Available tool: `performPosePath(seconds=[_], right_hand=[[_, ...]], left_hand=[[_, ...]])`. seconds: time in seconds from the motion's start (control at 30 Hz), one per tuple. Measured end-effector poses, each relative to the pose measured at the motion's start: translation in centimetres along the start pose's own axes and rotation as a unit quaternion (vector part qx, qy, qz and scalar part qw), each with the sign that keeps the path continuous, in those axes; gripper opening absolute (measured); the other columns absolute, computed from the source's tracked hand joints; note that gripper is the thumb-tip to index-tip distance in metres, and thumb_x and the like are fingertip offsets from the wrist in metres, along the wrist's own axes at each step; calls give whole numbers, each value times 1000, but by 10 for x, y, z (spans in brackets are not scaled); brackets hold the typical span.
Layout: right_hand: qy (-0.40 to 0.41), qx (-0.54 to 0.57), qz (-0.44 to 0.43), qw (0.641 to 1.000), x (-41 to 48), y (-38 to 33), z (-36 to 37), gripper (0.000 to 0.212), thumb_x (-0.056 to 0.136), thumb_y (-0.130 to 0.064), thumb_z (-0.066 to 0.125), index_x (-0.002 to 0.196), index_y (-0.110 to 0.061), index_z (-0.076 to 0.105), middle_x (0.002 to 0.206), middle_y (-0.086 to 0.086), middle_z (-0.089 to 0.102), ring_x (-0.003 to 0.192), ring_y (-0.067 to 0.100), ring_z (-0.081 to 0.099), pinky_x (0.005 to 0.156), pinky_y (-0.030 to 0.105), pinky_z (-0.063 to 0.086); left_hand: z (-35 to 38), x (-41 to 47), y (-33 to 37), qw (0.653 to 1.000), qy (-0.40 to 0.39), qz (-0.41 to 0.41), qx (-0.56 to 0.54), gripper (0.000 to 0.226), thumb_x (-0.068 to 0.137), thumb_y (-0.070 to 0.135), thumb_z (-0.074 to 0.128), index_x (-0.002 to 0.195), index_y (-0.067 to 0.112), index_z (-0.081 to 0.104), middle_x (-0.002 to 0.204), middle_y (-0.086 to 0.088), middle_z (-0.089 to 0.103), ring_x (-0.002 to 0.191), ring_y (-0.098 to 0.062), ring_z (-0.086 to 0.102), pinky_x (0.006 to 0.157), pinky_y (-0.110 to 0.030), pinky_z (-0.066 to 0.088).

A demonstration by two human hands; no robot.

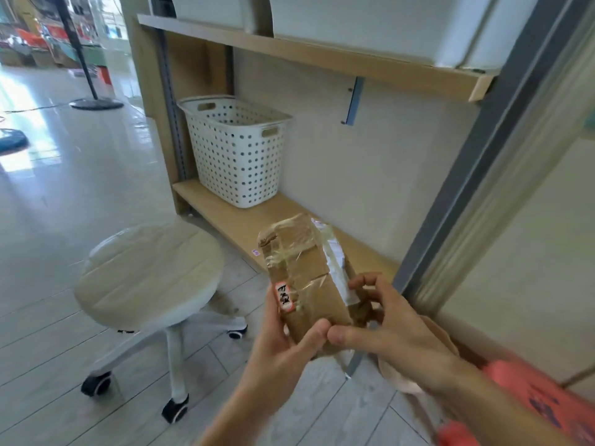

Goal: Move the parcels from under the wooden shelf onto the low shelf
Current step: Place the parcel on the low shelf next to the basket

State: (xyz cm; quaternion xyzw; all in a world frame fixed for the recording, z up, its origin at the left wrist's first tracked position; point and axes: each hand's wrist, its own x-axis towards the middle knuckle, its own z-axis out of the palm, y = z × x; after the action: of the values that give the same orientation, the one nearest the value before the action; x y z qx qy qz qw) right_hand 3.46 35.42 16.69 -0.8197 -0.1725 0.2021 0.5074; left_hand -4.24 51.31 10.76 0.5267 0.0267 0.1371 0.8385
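A brown cardboard parcel point(306, 272), wrapped in clear tape with a white label and a small orange sticker, is held up in front of me with both hands. My left hand point(283, 346) grips its near left corner, thumb on top. My right hand point(389, 329) clasps its right side, fingers curled over the edge. The parcel hovers above the front edge of the low wooden shelf point(238, 220). The upper wooden shelf point(322, 56) runs across above.
A white perforated basket point(238, 149) stands at the low shelf's left end. A round rolling stool point(148, 275) sits on the floor to my left. A grey metal post point(476, 162) rises on the right. White bins point(370, 20) rest on the upper shelf.
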Motion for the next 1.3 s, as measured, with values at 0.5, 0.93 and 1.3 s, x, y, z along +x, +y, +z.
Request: performPosePath(seconds=[0.5, 0.93, 1.3], right_hand=[[63, -153, 42, 985, 362, 37, 65, 87, 44, -41, 90, 121, -19, 54, 129, 9, 60, 114, 24, 60, 86, 31, 50], [33, -268, 63, 961, 467, 111, 91, 75, 70, -13, 87, 135, -15, 51, 144, 16, 37, 118, 23, 50, 88, 22, 41], [346, -70, 80, 932, 230, 153, 85, 31, 84, -8, 76, 86, -35, 60, 88, -13, 70, 74, 8, 69, 58, 11, 52]], left_hand=[[-159, 207, 43, 900, 67, -69, 426, 29, 99, 9, 60, 122, 25, 64, 115, 6, 67, 94, -8, 65, 88, -31, 54], [-211, 311, -24, 768, -132, 7, 627, 46, 97, 19, 56, 143, 25, 53, 144, 4, 59, 130, -12, 54, 104, -27, 42], [-106, 256, -134, 761, -321, -45, 562, 41, 96, 30, 44, 135, 29, 59, 138, 13, 57, 120, -12, 62, 92, -24, 48]])
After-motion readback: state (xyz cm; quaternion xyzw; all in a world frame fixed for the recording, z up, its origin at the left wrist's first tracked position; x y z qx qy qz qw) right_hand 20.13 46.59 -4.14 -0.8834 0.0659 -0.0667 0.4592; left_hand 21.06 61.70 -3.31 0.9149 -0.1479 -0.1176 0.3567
